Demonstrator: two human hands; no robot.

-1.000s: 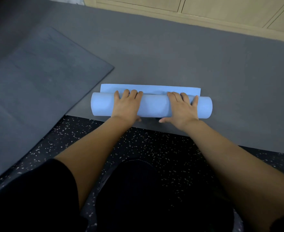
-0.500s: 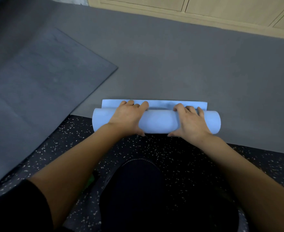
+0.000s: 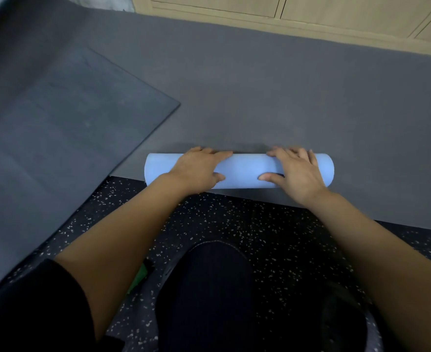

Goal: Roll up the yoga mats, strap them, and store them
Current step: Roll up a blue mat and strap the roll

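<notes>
**Blue mat rolled closed, strapping is next**

Since 0.5 s ago the flat blue tail that lay beyond the roll has disappeared under it. The light blue foam yoga mat (image 3: 244, 168) is now a closed cylinder, lying crosswise on the wide grey floor mat (image 3: 260, 97). It sits close to that mat's near edge, where the black speckled rubber floor (image 3: 234, 212) begins.

The left hand (image 3: 196, 168) and right hand (image 3: 298, 171) both lie flat on top of the roll. Their fingers stretch over the far curve and their thumbs rest against the near face, so they press the roll and do not clasp it.

The foam will probably spring open if released. 1 hand should therefore keep its weight on the roll, with the seam held underneath, while the other fetches a strap. The 2 ends look level, so no re-rolling seems needed.

The free edge of the mat is hidden, and no strap is in view. A small green object (image 3: 139, 278) beside the dark-trousered knee (image 3: 214, 288) is mostly covered by the left forearm and cannot be identified. The darker grey mat (image 3: 57, 123) on the left runs out of frame. The pale wooden cabinet fronts (image 3: 234, 6) at the top are cropped.
</notes>
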